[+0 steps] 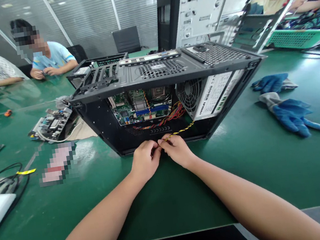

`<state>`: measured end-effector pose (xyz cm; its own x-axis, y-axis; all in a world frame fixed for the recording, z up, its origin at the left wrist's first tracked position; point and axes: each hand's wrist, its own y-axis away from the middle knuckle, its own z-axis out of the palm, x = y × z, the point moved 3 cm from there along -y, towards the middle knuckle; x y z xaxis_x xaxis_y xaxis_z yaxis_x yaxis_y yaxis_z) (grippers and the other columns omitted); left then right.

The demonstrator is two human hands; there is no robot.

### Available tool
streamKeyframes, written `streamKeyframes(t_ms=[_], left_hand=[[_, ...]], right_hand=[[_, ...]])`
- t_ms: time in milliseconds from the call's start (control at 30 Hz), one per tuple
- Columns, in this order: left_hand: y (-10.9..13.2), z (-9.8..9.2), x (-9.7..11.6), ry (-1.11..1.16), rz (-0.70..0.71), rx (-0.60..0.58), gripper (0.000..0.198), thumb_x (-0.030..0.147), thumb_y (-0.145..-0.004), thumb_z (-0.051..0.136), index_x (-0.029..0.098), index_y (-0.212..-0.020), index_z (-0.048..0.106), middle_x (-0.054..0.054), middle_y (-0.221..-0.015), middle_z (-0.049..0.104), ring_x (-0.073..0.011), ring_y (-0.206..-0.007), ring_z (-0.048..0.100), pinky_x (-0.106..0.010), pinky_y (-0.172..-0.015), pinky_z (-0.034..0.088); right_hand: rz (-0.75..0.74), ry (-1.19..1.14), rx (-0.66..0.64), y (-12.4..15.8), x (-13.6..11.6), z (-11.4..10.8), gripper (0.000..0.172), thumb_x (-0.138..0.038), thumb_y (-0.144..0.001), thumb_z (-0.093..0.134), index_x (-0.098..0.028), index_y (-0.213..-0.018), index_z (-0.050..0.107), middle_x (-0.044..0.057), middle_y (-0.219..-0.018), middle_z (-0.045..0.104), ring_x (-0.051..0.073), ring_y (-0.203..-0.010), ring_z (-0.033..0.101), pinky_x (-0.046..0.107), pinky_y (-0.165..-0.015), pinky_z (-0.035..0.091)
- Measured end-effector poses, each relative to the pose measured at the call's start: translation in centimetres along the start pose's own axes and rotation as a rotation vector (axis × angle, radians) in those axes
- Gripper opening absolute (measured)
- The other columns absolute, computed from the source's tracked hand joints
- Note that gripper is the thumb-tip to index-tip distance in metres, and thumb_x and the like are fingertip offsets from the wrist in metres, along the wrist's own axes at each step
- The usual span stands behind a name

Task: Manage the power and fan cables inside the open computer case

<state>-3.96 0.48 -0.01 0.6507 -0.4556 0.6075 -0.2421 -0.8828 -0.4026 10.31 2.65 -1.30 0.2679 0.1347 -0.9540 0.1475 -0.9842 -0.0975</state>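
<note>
A black computer case (104, 87) lies on its side on the green table, its open side facing me. Inside are a green motherboard (124, 113), a power supply (213, 94) with a fan, and a bundle of red and orange wires (174, 114). From near the power supply a twisted yellow and black cable (184, 129) runs out to my hands. My left hand (146, 157) and my right hand (177, 149) meet at the case's front edge, fingers pinched round the cable. The cable's end is hidden between the fingers.
Blue work gloves (293, 114) lie on the right. To the left are a removed circuit assembly (54, 125), a blurred pink object (58, 163) and black cables (5, 183). Behind stand another open case (201, 13) and a green basket (301, 37). Other people sit around the table.
</note>
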Motion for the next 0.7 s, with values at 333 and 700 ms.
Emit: streamKeyframes(t_ms=[333,700], left_hand=[[-0.12,0.0,0.23,-0.007,-0.013,-0.058,0.016,0.016,-0.092,0.051,0.019,-0.077,0.056,0.0,-0.071,0.06,-0.0131,-0.065,0.054,-0.026,-0.063,0.039],[-0.02,-0.03,0.19,0.004,-0.017,-0.012,0.013,0.02,-0.088,0.056,0.019,-0.076,0.056,0.0,-0.069,0.059,-0.012,-0.062,0.054,-0.024,-0.058,0.04]], right_hand=[[0.0,0.007,-0.033,0.01,-0.14,0.01,0.028,-0.04,-0.086,0.055,-0.021,-0.066,0.052,-0.002,-0.056,0.051,0.014,-0.053,0.05,0.027,-0.052,0.037],[0.002,-0.027,-0.022,0.01,-0.06,0.12,0.032,-0.042,-0.086,0.054,-0.021,-0.063,0.051,-0.003,-0.055,0.046,0.013,-0.052,0.046,0.027,-0.05,0.034]])
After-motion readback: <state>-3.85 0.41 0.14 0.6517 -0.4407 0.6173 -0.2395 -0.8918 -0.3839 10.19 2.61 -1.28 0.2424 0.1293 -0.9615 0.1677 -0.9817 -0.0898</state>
